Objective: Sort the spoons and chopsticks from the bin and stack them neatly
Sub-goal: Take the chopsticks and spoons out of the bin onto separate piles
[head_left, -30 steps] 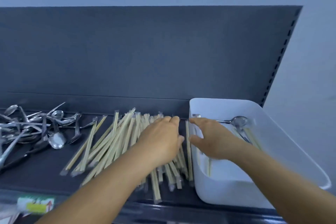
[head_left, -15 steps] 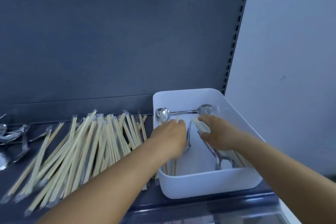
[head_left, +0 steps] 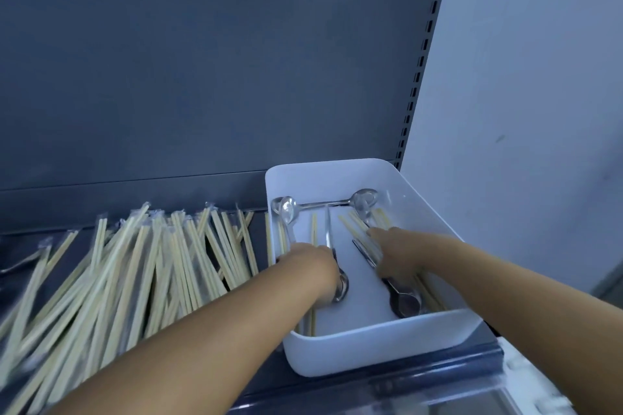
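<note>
Dark shelf (head_left: 387, 384) with a dark back panel (head_left: 202, 77), pale wall (head_left: 522, 77) to the right.
Both hands reach into the white bin (head_left: 387, 344) holding spoons (head_left: 288, 209) and chopsticks (head_left: 354, 227); whether the left hand (head_left: 312, 268) or right hand (head_left: 392, 251) grips anything I cannot tell. A chopstick pile (head_left: 135, 266) lies left.

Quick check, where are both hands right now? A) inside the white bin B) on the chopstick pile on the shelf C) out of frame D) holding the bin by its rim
A: the left hand and right hand both reach down inside the white bin, among spoons and chopsticks lying there.
</note>
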